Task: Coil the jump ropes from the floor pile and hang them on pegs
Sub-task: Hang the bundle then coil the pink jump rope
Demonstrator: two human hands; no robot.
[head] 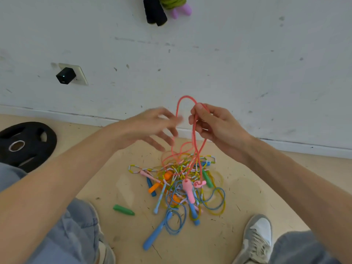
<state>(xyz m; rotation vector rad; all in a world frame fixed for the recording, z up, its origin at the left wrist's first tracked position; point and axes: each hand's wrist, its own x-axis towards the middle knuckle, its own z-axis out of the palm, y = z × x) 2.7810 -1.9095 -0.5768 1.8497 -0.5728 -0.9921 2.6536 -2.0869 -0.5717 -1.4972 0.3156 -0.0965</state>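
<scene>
Evidently early in the task: two coiled ropes (165, 8) hang on the wall; the right hand (215, 124) pinches loops of the pink rope (194, 130); the left hand (152, 128), blurred, is spread beside it; the pile (181, 183) remains tangled on the floor (247, 187).

A rope pile (177, 185) lies on the floor (238, 197) before the wall (228, 54), between two shoes. A weight plate (24, 143) lies far left by the wall. A loose handle (123, 210) lies left of the pile. Above the pile, the right hand (215, 124) holds a rope (194, 134); the left hand (152, 126) is beside it.
</scene>
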